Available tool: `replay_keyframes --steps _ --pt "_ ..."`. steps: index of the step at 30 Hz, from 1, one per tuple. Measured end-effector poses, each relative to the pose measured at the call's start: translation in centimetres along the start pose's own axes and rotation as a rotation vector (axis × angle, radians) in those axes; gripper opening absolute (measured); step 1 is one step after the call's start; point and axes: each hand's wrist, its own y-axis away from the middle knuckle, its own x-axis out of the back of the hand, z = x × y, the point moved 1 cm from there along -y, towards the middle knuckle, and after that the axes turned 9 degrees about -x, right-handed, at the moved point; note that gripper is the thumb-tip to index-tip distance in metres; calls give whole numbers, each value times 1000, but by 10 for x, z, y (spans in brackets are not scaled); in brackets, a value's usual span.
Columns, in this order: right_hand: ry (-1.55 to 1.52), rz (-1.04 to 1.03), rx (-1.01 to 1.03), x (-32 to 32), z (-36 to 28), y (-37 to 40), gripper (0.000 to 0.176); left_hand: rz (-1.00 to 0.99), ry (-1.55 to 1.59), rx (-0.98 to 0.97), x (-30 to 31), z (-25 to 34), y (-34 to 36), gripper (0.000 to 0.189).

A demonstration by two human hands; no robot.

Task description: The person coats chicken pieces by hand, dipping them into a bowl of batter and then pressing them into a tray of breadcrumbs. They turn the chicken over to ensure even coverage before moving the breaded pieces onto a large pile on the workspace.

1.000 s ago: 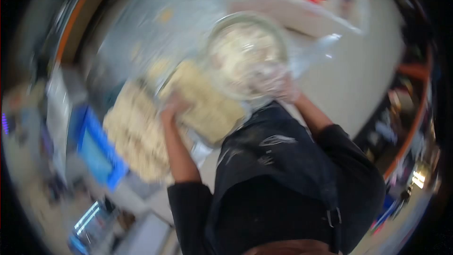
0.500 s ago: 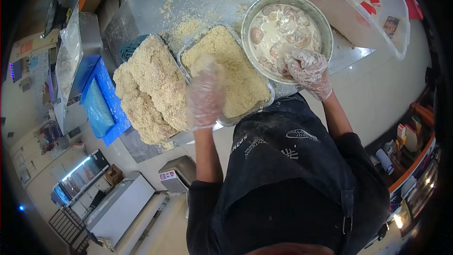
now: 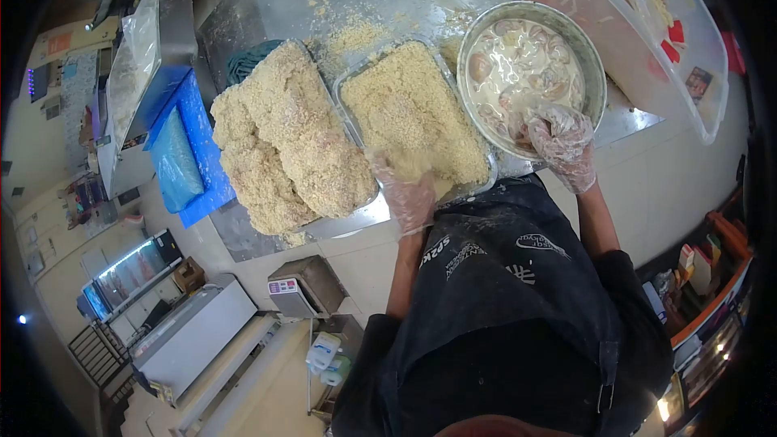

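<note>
My left hand, in a clear plastic glove, is at the near edge of a metal tray of pale crumbs. Its fingers are smeared by motion among the crumbs. A crumb-covered lump lies in the tray ahead of it. My right hand, gloved and coated with white liquid, is at the near inside edge of a round metal bowl. Its fingers are curled closed; what they hold is hidden. Raw meat pieces, apparently chicken, sit in milky liquid in the bowl.
Large crumb-coated pieces are heaped left of the tray. Behind them lies a dark green cloth. A clear plastic bin stands beyond the bowl. A blue bag is at far left, and a scale stands below the metal table.
My left hand has come back from over the middle of the crumbs to the tray's near edge, and a coated lump shows there. The right hand stays at the bowl. The view has shifted.
</note>
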Motion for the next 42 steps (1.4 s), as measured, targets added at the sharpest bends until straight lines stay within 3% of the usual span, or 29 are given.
replay_keyframes --steps 2,5,8,11,13,15,18,20,23,26,29,31,33,36,38,41,42 --pt "13 -17 -3 -1 3 1 19 82 -105 -86 6 23 -23 74" --pt "-11 -45 1 -3 7 2 20 233 -72 -453 6 14 -55 75" --pt "-29 -2 30 -3 5 1 20 238 -105 -320 4 16 -81 75" --pt "-19 -20 18 1 2 1 21 249 65 -186 -2 11 -98 70" --pt "3 -19 71 2 2 -1 21 192 384 -99 -5 35 -99 71" --pt "3 -36 3 2 1 0 21 24 398 -148 -6 44 -97 73" --pt "30 -5 -14 1 0 1 21 -306 -176 -347 -3 38 -78 80" --pt "44 5 -27 1 -1 1 20 -417 -730 -367 -9 35 -70 86" --pt "69 -36 -28 6 -4 -2 20 -656 -810 -387 -7 38 -78 102" --pt "73 -60 13 5 -6 -3 19 -495 -766 -486 -6 25 -73 101" --pt "-7 -55 -67 -2 6 0 19 -446 -862 -424 0 38 -66 96" --pt "-60 -76 -117 -3 10 3 20 -417 -723 -361 -2 27 -67 68" --pt "-70 -90 -108 -1 6 1 21 -321 -611 -382 0 18 -74 57" --pt "-50 -112 -85 1 3 -2 21 -94 -472 -454 18 15 -83 57" --pt "-58 -130 -109 2 1 -3 21 42 -349 -381 49 46 -84 48" --pt "-71 -134 -151 -1 6 -4 19 25 -24 5 90 59 -73 46" --pt "-42 -117 -136 -5 14 0 19 74 -68 -79 101 51 -67 46"
